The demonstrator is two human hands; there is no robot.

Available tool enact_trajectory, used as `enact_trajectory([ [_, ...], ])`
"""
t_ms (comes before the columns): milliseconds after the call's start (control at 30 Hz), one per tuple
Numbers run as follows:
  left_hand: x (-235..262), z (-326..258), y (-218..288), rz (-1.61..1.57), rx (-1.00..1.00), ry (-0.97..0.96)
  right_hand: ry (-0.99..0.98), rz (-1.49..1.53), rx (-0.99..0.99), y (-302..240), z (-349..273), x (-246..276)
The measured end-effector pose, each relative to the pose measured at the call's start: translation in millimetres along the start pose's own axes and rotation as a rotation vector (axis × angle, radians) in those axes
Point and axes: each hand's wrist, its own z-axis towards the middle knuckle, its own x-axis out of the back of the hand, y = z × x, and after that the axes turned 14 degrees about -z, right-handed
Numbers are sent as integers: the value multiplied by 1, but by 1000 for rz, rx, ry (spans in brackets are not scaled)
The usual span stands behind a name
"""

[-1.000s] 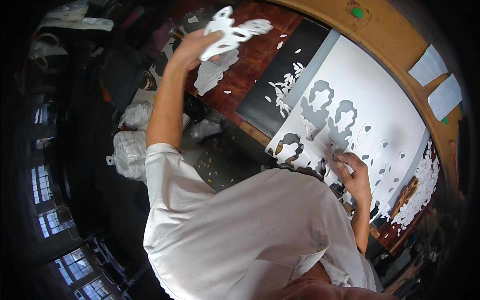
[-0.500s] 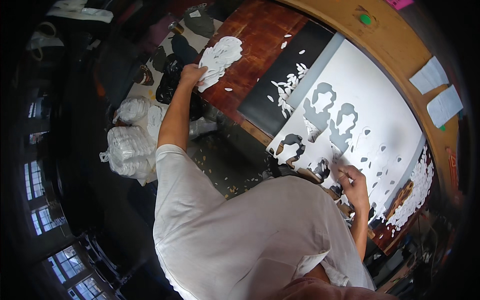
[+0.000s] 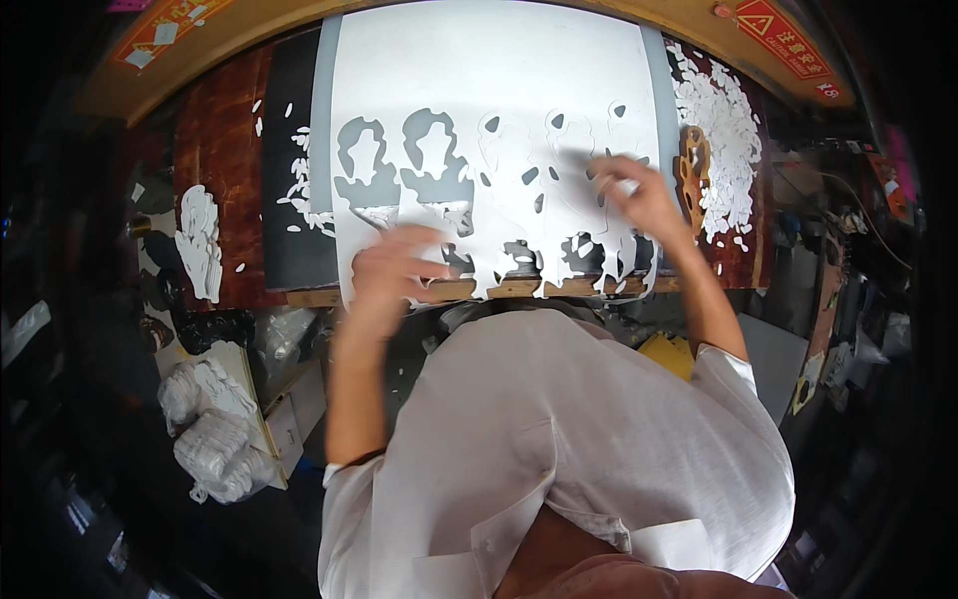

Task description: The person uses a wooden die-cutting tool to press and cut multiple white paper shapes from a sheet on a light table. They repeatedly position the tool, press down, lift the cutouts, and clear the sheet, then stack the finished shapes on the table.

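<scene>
A white sheet with rows of shaped cut-outs lies in front of me, its near edge hanging slightly over the table. Over its lower left part, my left hand is smeared by motion, fingers spread and nothing visible in them. My right hand hovers at the sheet's right side by the small cut holes. Its fingers are curled towards the thumb; whatever they grip, if anything, cannot be made out. A stack of white cut pieces rests on the red-brown board at the left, away from both hands.
Small white scraps heap on the right beside a brown shaped cutting die. More scraps lie on the black strip at the left. A yellowish machine beam arches across the far side. Bagged white pieces stand at lower left.
My left hand has let go of the stack of white pieces on the left board and come over the sheet. My right hand has moved farther up the sheet. The view has turned.
</scene>
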Motion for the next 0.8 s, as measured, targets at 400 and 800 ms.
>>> enact_trajectory([
  [400,-129,47,-185,-802,60,344,-227,1,376,-3,24,-79],
  [800,-122,95,-203,-1117,41,237,-404,-154,527,-2,97,-91],
])
